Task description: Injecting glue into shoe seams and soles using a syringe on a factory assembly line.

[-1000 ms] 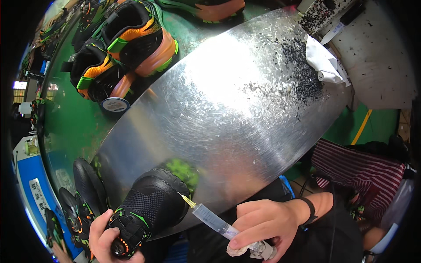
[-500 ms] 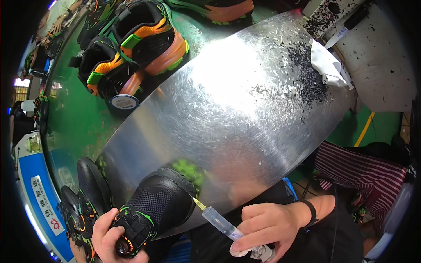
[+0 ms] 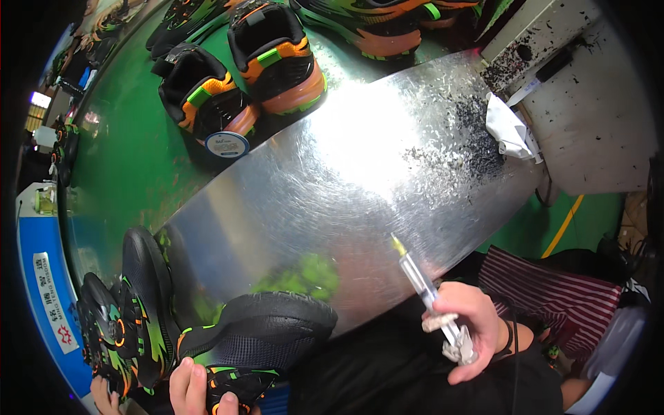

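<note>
A black sneaker [image 3: 273, 335] with green and orange trim lies tilted on its side at the near edge of the metal plate, its sole side facing away from me. My left hand [image 3: 197, 391] grips it around the upper; part of that hand is cut off by the lower edge. In my right hand [image 3: 477, 321] is a clear syringe [image 3: 418, 280] with a yellow-based needle tip pointing up and left over the plate. Whitish material clings round its plunger end. The needle stands apart from the sneaker.
The shiny metal plate [image 3: 297, 200] carries black and white scraps toward the far right, beside a crumpled white cloth [image 3: 506, 128] and a knife [image 3: 543, 76]. Orange-heeled sneakers [image 3: 277, 69] stand on the green table [image 3: 124, 159]. More shoes [image 3: 149, 304] and another person's hand [image 3: 104, 395] are at left.
My right hand has drawn the syringe up and right, away from the sneaker. My left hand has turned the sneaker so its side and sole edge show. The whole view has shifted slightly.
</note>
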A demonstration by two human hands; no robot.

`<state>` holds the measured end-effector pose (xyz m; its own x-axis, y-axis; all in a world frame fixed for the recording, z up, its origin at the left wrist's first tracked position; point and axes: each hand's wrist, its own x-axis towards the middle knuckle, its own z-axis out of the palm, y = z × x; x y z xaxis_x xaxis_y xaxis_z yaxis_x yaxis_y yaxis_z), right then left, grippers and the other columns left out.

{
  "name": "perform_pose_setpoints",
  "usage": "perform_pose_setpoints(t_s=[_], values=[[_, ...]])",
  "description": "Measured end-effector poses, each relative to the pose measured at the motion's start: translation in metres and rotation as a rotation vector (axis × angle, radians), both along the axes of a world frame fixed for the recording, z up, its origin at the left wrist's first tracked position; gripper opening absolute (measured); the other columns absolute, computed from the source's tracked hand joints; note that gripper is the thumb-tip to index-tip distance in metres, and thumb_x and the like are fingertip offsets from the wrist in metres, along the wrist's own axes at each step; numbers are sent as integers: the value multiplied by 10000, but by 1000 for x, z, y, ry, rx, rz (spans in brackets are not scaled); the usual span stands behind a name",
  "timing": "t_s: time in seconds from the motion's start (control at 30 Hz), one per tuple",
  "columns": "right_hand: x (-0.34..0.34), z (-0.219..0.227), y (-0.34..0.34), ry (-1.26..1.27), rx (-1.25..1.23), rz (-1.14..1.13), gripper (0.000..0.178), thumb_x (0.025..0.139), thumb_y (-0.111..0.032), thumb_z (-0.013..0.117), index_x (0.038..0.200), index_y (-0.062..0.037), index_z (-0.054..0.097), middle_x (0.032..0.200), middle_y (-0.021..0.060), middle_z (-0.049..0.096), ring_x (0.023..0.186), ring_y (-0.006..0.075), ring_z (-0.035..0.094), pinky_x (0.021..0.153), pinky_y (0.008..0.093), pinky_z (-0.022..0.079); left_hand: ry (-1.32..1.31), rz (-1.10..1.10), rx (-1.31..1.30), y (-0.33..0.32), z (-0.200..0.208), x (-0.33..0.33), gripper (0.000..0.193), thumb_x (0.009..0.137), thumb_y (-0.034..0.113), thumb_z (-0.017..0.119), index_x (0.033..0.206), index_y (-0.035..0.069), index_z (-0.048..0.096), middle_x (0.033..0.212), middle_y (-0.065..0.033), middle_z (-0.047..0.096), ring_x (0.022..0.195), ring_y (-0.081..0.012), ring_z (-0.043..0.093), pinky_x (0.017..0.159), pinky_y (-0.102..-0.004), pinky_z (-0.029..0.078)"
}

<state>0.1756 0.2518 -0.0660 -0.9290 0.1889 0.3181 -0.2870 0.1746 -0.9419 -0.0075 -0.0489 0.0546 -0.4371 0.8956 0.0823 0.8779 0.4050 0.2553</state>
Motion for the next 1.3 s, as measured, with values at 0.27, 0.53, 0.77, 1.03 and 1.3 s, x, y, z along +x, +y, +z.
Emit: perform_pose_setpoints(t_s=[0.27, 0.53, 0.77, 1.03, 1.3], values=[[-4, 32, -19, 172, -595, 251, 731, 763, -552, 689, 1211, 6, 536, 991, 191, 624, 819, 283, 625, 672, 377, 419, 18, -54, 42, -7, 0, 5, 561, 691, 20, 677, 1224, 110, 526, 1248, -254, 512, 1071, -458, 542, 893, -527, 458], [-21, 36, -23, 133, -682, 406, 721, 814, -584, 616, 1221, 6, 533, 1015, 215, 610, 806, 284, 587, 641, 373, 388, 47, -71, 62, -10, -7, 7, 551, 689, 7, 662, 1212, 118, 526, 1218, -247, 516, 1046, -456, 544, 867, -529, 471], [-25, 31, -23, 84, -655, 429, 738, 807, -591, 630, 1223, 10, 531, 1031, 213, 609, 819, 271, 582, 650, 357, 380, 65, -88, 49, -12, -10, 7, 527, 714, 25, 639, 1219, 118, 518, 1229, -247, 508, 1039, -458, 545, 853, -531, 475], [-22, 27, -23, 136, -626, 403, 739, 795, -573, 663, 1202, 34, 549, 1013, 206, 610, 788, 272, 571, 637, 358, 399, 52, -83, 35, -14, -10, 8, 528, 734, 57, 646, 1241, 119, 512, 1244, -246, 497, 1042, -460, 543, 852, -536, 471], [-23, 25, -19, 156, -594, 394, 730, 789, -562, 678, 1199, 29, 554, 1023, 202, 614, 812, 280, 585, 641, 351, 413, 47, -77, 40, -12, -12, 5, 525, 734, 67, 667, 1237, 115, 521, 1248, -250, 496, 1051, -461, 540, 867, -537, 464]])
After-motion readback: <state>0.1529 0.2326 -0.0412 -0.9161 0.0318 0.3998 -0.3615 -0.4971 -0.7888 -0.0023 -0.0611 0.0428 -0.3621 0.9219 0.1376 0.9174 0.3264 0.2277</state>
